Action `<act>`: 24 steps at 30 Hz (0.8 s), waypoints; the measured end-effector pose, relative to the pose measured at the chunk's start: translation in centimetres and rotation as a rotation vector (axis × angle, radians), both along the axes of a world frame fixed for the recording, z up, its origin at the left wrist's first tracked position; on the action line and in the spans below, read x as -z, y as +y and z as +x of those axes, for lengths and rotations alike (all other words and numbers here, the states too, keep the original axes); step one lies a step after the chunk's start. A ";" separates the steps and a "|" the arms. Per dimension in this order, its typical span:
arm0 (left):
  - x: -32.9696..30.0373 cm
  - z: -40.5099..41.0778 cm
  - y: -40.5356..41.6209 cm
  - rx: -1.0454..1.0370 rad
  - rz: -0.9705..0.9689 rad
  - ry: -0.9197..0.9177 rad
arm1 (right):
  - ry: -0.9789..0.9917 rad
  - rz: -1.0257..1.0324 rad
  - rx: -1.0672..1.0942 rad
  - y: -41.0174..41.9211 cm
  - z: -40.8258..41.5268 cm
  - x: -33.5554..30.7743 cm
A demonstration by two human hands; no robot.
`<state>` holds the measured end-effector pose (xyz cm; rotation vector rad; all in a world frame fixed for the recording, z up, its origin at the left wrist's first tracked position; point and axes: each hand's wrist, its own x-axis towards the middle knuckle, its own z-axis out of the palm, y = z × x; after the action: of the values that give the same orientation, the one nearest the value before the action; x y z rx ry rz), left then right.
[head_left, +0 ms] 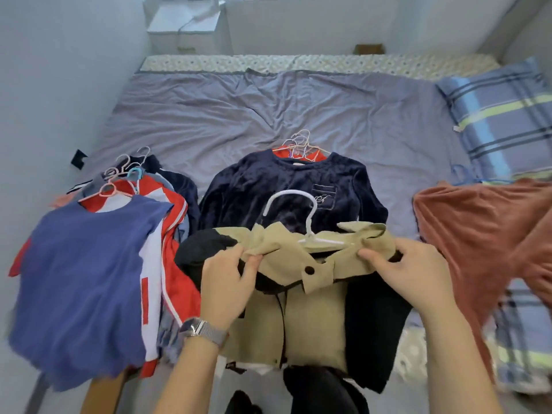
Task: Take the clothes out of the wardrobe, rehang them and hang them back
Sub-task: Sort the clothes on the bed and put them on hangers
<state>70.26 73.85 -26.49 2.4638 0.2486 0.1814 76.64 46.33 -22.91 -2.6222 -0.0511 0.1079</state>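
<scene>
The beige jacket [313, 282] is laid near-centre on the bed [268, 109], its white hanger [301, 216] lying left-right inside the collar. Each shoulder is pinched by the left hand [227, 282] and right hand [409, 273], equally near.

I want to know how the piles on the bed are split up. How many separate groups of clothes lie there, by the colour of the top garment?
Blue top, on the left pile: 1
Navy top, on the middle pile: 1
Beige jacket, on a white hanger, pinched by the left hand and the right hand: 1
Rust-red garment, on the right: 1
Total: 4
</scene>
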 end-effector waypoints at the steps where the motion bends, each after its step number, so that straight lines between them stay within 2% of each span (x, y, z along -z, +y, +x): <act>1: -1.0 -2.8 -0.2 -0.018 -0.005 -0.002 | -0.066 0.000 0.019 0.2 -3.0 -0.5; 5: -4.1 -12.6 0.2 -0.028 0.050 0.048 | -0.202 0.050 0.052 0.9 -13.6 -1.9; 9: -6.9 -18.7 0.9 -0.022 -0.004 0.026 | -0.255 0.054 0.095 1.7 -20.1 -3.9; 19: -16.7 -24.8 -3.5 0.003 0.036 -0.185 | -0.412 0.277 0.247 -2.1 -27.6 -13.5; 24: -17.9 -27.4 -6.0 -0.011 0.040 -0.190 | -0.355 0.285 0.313 -4.6 -29.9 -14.0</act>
<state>42.89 67.86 -8.62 2.4647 0.1783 0.4260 46.76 41.74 -8.95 -2.3013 0.2058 -0.4410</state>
